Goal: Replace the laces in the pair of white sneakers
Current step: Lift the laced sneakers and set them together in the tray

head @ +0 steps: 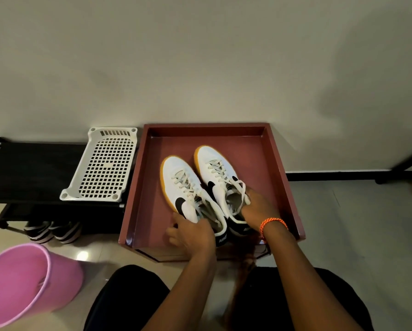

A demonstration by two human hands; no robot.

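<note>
Sneakers, a white pair with black side marks and gum soles, sit side by side in a reddish tray [281, 163], toes pointing away from the person. The left sneaker [183, 185] and the right sneaker [214, 170] both carry pale laces [215, 167] threaded through every eyelet, so by the look of it nothing is unlaced yet and the whole swap remains. The left hand [193, 231] curls its fingers round the heel of the left sneaker; the right hand [257, 207] holds the collar of the right one, loose lace ends lying just beyond its fingers. No new laces are visible. Left of the left-hand fingers a white perforated basket [107, 166] rests on a black shoe rack [33, 168]; a pink bucket [25, 283] stands on the floor nearer the person. Only the tray's walls crowd the hands
</note>
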